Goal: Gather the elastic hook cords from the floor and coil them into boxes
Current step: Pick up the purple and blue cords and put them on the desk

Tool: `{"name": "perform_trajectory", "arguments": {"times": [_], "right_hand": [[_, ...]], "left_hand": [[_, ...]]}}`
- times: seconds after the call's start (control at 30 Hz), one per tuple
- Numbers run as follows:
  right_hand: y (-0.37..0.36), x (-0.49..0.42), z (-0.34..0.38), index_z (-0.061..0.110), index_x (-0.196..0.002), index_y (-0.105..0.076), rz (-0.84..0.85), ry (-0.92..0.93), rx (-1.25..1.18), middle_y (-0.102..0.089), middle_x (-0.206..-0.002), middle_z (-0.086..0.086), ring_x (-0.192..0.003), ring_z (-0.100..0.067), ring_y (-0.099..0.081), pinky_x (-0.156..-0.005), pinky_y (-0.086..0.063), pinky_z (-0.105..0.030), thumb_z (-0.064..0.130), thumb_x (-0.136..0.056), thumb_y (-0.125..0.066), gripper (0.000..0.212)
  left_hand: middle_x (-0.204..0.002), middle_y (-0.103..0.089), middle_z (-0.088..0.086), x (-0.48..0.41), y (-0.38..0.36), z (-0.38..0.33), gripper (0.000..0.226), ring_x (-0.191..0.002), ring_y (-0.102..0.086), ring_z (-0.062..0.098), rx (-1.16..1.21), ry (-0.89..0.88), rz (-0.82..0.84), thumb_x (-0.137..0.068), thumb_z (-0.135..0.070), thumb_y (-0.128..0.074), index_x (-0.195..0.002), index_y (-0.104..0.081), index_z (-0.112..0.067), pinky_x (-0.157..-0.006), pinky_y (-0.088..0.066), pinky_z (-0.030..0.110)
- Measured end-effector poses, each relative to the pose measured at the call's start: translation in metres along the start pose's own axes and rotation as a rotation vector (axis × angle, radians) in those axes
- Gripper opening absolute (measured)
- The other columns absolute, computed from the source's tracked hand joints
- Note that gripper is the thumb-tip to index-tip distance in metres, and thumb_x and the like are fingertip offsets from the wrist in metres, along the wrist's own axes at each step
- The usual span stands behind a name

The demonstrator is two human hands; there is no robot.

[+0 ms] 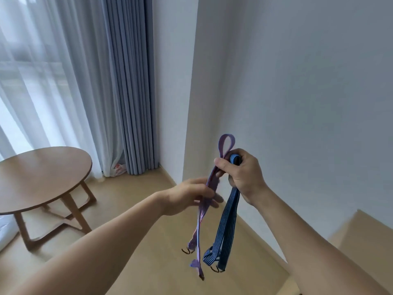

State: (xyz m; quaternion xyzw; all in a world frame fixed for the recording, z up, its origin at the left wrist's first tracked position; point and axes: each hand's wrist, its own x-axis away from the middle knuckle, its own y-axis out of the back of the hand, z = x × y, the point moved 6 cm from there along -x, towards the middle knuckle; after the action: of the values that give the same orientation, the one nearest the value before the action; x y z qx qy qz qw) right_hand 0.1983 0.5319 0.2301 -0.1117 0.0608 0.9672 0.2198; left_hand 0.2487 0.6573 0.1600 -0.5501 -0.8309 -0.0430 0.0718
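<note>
- Purple elastic hook cord point(200, 222) hangs doubled, its dark hooks point(187, 251) dangling low above the wooden floor point(148, 241).
- Left hand point(187, 196), blurred, pinches the purple strands between thumb and fingers.
- Right hand point(242, 175) is fisted round both folds: the purple loop pokes up above the thumb, and the blue striped cord point(228, 220) bends over the forefinger and drops below the palm.
- Far left stands a round wooden table point(42, 167), with grey curtains point(131, 103) beyond.

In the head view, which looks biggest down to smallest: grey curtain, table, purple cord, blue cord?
1. grey curtain
2. table
3. purple cord and blue cord: alike, so unranked.
The cords hang nearest the camera, which flatters their size.
</note>
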Motion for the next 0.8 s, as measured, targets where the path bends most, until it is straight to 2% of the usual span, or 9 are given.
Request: {"name": "perform_trajectory", "arguments": {"times": [0.13, 0.2, 0.3, 0.4, 0.47, 0.53, 0.63, 0.7, 0.8], "right_hand": [[0.038, -0.006, 0.012, 0.011, -0.076, -0.057, -0.126, 0.003, -0.043, -0.069, -0.065, -0.020, -0.059, -0.035, -0.042, -0.036, -0.025, -0.024, 0.015, -0.085, -0.075, 0.020], [0.062, -0.003, 0.009, 0.010, -0.079, -0.056, -0.225, -0.006, -0.025, -0.069, -0.062, -0.016, -0.060, -0.035, -0.045, -0.036, -0.025, -0.022, 0.015, -0.085, -0.074, 0.019], [0.101, 0.012, -0.009, 0.011, -0.079, -0.054, -0.408, -0.049, 0.009, -0.066, -0.055, -0.004, -0.062, -0.035, -0.064, -0.036, -0.030, -0.019, 0.016, -0.086, -0.073, 0.021], [0.135, 0.029, -0.029, 0.011, -0.079, -0.056, -0.514, -0.154, 0.179, -0.065, -0.065, -0.006, -0.061, -0.017, -0.072, -0.046, -0.036, -0.022, 0.024, -0.083, -0.073, 0.022], [0.152, 0.038, -0.040, 0.008, -0.079, -0.057, -0.508, -0.239, 0.348, -0.064, -0.069, -0.009, -0.053, -0.009, -0.067, -0.051, -0.037, -0.026, 0.030, -0.082, -0.073, 0.027], [0.165, 0.047, -0.045, 0.007, -0.071, -0.051, -0.485, -0.281, 0.511, -0.056, -0.063, -0.008, -0.049, -0.017, -0.059, -0.051, -0.035, -0.027, 0.036, -0.081, -0.071, 0.036], [0.183, 0.057, -0.037, 0.012, -0.065, -0.046, -0.500, -0.213, 0.677, -0.049, -0.069, -0.002, -0.054, -0.022, -0.046, -0.050, -0.030, -0.027, 0.039, -0.079, -0.072, 0.040], [0.190, 0.060, -0.027, 0.012, -0.072, -0.055, -0.484, -0.126, 0.644, -0.057, -0.086, -0.001, -0.070, -0.017, -0.056, -0.056, -0.039, -0.027, 0.035, -0.079, -0.074, 0.030], [0.190, 0.064, -0.025, 0.022, -0.089, -0.059, -0.274, -0.086, 0.494, -0.059, -0.099, 0.011, -0.090, -0.013, -0.059, -0.080, -0.047, -0.028, 0.026, -0.078, -0.080, 0.024]], "left_hand": [[-0.088, -0.069, -0.002, -0.009, -0.013, 0.045, 0.016, -0.085, -0.062, 0.013, -0.356, 0.119, 0.011, -0.085, -0.014, -0.068, -0.101, -0.064, -0.016, -0.074, -0.045, 0.018], [-0.079, -0.064, 0.001, -0.015, -0.012, 0.052, 0.006, -0.076, -0.058, 0.015, -0.302, 0.078, -0.060, -0.088, -0.008, -0.063, -0.093, -0.061, -0.012, -0.067, -0.044, 0.020], [-0.072, -0.057, 0.003, -0.026, -0.005, 0.044, 0.001, -0.069, -0.053, 0.020, -0.244, -0.008, -0.242, -0.090, -0.009, -0.058, -0.089, -0.058, -0.009, -0.066, -0.043, 0.029], [-0.063, -0.049, -0.002, -0.039, -0.016, 0.019, 0.012, -0.058, -0.047, 0.016, -0.107, -0.095, -0.317, -0.080, -0.020, -0.056, -0.084, -0.051, -0.011, -0.065, -0.042, 0.035], [-0.058, -0.044, -0.006, -0.050, -0.028, -0.002, 0.024, -0.054, -0.040, 0.013, 0.036, -0.161, -0.318, -0.070, -0.030, -0.056, -0.082, -0.047, -0.011, -0.063, -0.038, 0.034], [-0.059, -0.037, -0.006, -0.064, -0.040, -0.021, 0.034, -0.055, -0.032, 0.014, 0.097, -0.193, -0.287, -0.071, -0.049, -0.055, -0.076, -0.045, -0.016, -0.061, -0.030, 0.033], [-0.060, -0.035, -0.006, -0.082, -0.055, -0.047, 0.051, -0.057, -0.029, 0.017, -0.065, -0.205, -0.389, -0.076, -0.070, -0.046, -0.066, -0.049, -0.021, -0.062, -0.028, 0.035], [-0.056, -0.045, -0.008, -0.093, -0.070, -0.062, 0.052, -0.053, -0.036, 0.015, -0.203, -0.225, -0.473, -0.073, -0.061, -0.054, -0.082, -0.059, -0.010, -0.058, -0.032, 0.030], [-0.063, -0.061, 0.009, -0.113, -0.111, -0.074, 0.033, -0.054, -0.044, 0.020, -0.254, -0.239, -0.413, -0.077, -0.033, -0.060, -0.089, -0.059, -0.002, -0.056, -0.037, 0.028]]}}
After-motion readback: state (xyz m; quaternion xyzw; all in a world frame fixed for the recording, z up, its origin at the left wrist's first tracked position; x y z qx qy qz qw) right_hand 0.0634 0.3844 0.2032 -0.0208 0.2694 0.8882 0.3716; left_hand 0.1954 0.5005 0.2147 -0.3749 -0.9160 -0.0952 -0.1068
